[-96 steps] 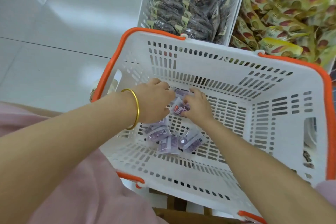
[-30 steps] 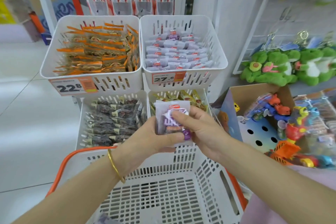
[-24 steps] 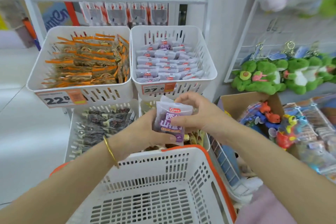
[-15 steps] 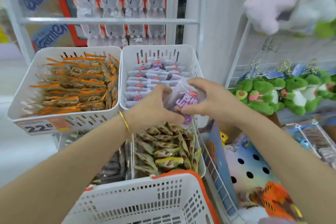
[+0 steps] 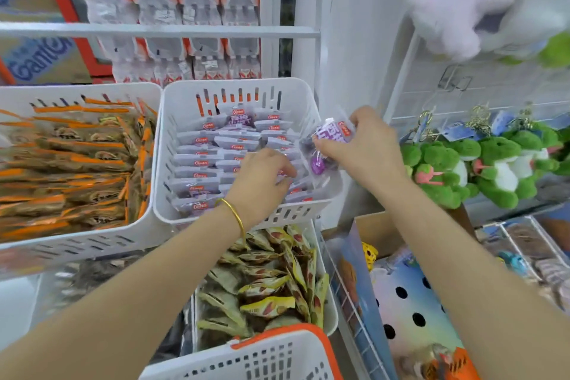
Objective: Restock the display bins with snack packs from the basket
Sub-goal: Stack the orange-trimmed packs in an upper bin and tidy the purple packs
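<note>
**Item handled.** A small clear-film snack pack with purple print [image 5: 328, 145] is held over the right rim of the white slotted plastic display bin [image 5: 311, 108]. It is pinched between thumb and fingers of the right hand [image 5: 370, 151]. Whether more than one pack lies in that hold cannot be told.

**Handling.** The pack is judged light, soft and crinkly, with slick film liable to slide. The sealed edges are judged the safest place to take hold, as the contents may crush.

**Other hand.** The left hand [image 5: 265, 176] is lowered into the bin, fingers bent onto the rows of matching packs [image 5: 200, 160]. Whether a pack is pinched or the rows are merely pressed aside cannot be told.

**Room.** The bin is nearly full. The open room is judged to lie along its right side, beneath the held pack. A pack laid high there could slip over the rim.

**Surroundings.**
- A white bin of orange-edged packs [image 5: 77, 163] abuts on the left.
- A bin of yellow-green wrapped snacks [image 5: 265, 287] sits directly below.
- The white basket with orange rim [image 5: 277, 355] stands nearest the person.
- Green plush toys [image 5: 462, 170] hang near the right forearm, apart from it.
</note>
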